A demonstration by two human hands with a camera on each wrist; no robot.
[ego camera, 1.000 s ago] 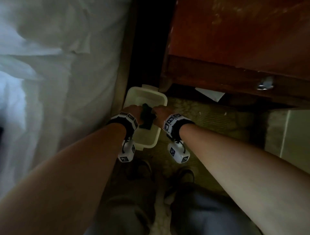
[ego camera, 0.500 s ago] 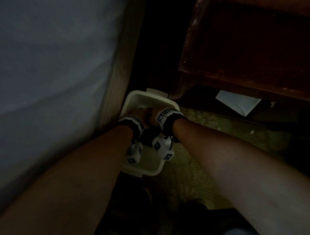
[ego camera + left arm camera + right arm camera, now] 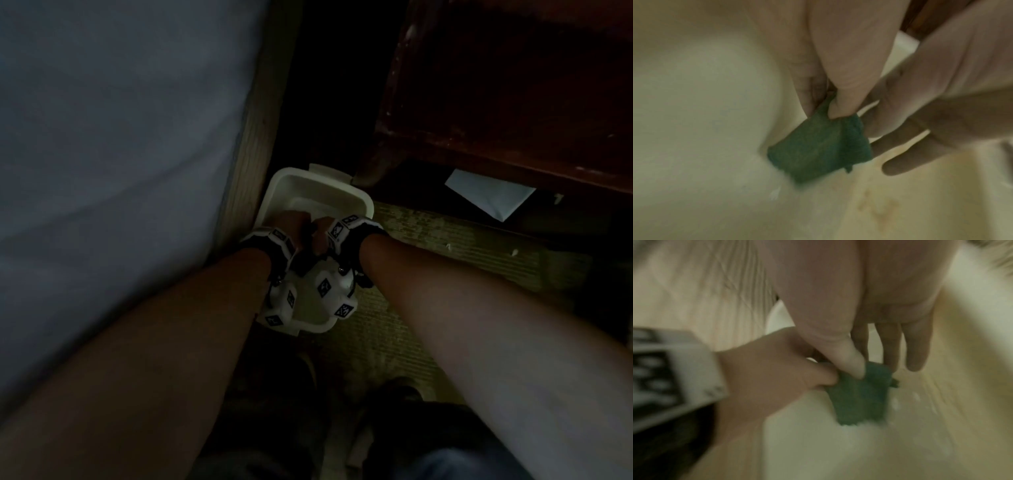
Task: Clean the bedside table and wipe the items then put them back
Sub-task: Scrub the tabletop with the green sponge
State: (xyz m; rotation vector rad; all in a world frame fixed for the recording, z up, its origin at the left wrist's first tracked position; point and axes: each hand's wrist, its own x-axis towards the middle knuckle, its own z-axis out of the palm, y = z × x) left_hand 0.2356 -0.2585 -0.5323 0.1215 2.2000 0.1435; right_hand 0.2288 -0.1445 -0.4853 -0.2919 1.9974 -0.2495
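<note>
In tub (image 3: 359,197), both hands on cloth (image 3: 818,149)

White tub (image 3: 360,197) on woven mat (image 3: 445,246)

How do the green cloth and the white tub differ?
The green cloth is small, soft and dark; the white tub is large, rigid and pale. The cloth is pinched by the left hand and right hand; the tub sits on the floor, ungripped. The cloth hangs inside the tub.

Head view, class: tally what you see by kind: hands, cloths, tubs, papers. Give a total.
Hands: 2, left hand and right hand
Green cloth: 1
White tub: 1
White paper: 1
Total: 5
</note>
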